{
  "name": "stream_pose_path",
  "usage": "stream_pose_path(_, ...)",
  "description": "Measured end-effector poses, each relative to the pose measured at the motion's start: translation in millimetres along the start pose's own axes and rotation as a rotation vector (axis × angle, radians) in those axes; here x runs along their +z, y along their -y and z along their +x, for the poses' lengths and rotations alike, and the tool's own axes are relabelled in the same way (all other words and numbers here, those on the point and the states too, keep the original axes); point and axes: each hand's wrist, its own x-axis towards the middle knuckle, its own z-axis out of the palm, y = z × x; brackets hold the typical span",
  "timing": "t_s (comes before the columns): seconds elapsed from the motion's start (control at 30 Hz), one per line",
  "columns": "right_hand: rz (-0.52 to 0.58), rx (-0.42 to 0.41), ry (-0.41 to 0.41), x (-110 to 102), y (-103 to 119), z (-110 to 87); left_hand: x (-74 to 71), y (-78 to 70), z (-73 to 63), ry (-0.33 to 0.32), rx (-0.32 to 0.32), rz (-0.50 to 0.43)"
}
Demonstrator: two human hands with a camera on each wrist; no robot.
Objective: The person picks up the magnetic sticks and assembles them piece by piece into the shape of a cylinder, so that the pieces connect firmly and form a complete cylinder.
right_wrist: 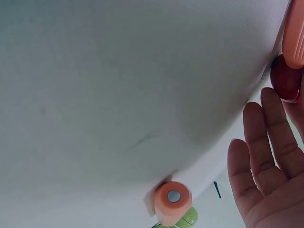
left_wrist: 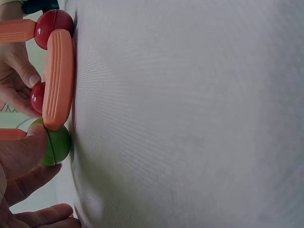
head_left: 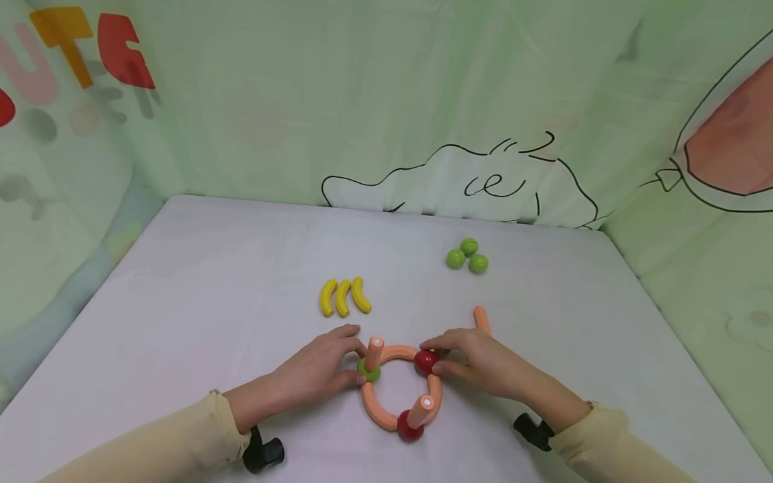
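Observation:
A ring of curved orange sticks (head_left: 377,410) joined by balls lies on the white table. My left hand (head_left: 323,367) pinches the green ball (head_left: 368,371) on the ring's left side, thumb in front and fingers behind. From that ball rises an upright orange stick (head_left: 375,353). On the opposite side, my right hand (head_left: 483,362) holds the back red ball (head_left: 425,362) between thumb and fingers. The front red ball (head_left: 410,429) carries another upright orange stick (head_left: 421,410). In the right wrist view, the other fingers (right_wrist: 259,137) extend beside the held ball.
Behind the ring lie several yellow banana-shaped pieces (head_left: 343,298). Farther back on the right sits a cluster of green balls (head_left: 478,263). A loose orange stick (head_left: 482,319) lies just beyond the right hand. Green printed fabric (head_left: 253,100) hangs behind the table.

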Motion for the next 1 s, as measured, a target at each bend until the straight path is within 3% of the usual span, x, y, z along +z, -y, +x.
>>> stream_pose_path(0.3,-0.016,0.015,0.017,0.0,1.4,-3.3,0.5,-1.0,3.0,-0.024,-0.02,-0.011)
stream_pose_path(0.43,-0.033,0.024,0.017,1.6,2.9,-7.5,2.7,-3.3,2.2,-0.051,-0.064,-0.04)
stream_pose_path(0.57,-0.045,0.033,0.024,3.6,5.2,-12.4,3.6,-5.7,-0.2,0.004,-0.113,-0.078)
stream_pose_path(0.7,-0.055,0.034,0.017,5.7,6.2,-16.1,4.0,-8.1,-1.3,0.059,-0.11,-0.072)
stream_pose_path(1.0,-0.091,0.043,-0.001,9.1,7.9,-22.6,5.6,-10.0,-1.7,0.049,-0.102,-0.032)
